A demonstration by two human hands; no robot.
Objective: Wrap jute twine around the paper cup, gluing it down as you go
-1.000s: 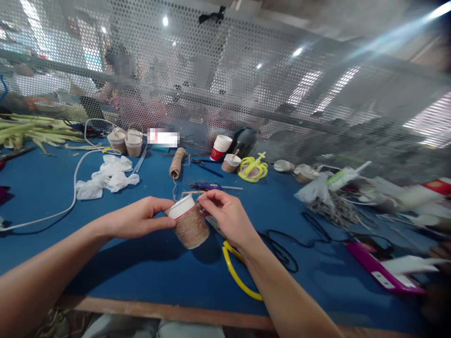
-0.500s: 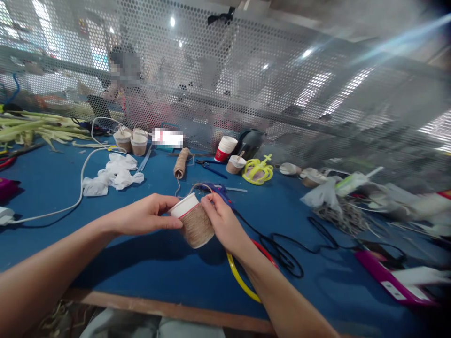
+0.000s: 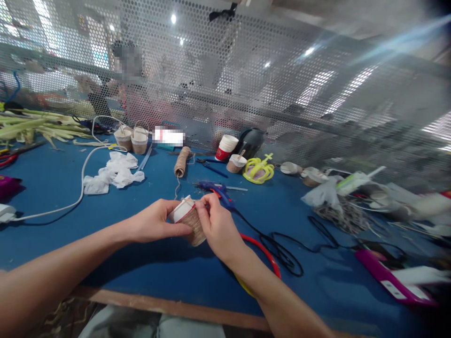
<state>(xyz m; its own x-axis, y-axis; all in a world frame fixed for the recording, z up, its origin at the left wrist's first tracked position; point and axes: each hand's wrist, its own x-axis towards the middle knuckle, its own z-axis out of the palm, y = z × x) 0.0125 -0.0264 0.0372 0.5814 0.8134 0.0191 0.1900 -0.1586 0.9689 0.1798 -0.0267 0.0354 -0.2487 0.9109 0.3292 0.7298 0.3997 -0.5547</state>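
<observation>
Cup in work: I have the twine-wrapped cup tilted above the bench, nearer the front edge than the far edge, its white rim leaning up and to the left.
Left hand: my left hand grips the cup's left side, thumb low and fingers up by the rim, parted only by the cup between them.
Right hand: my right hand has its fingers drawn together on the cup's right side, near the rim; whether they also pinch a strand, I cannot tell.
Twine: the twine roll lies beyond the cup, a loose strand trailing from it toward the front edge.
Glue gun: I see the blue glue gun just beyond the right hand, with its black cord coiled to the right.
Loop: a red handle curves out beside my right arm, toward the front edge.
Far edge: pliers, stacked paper cups and a yellow crown-shaped piece.
Left end: crumpled white plastic beside a white cable.
</observation>
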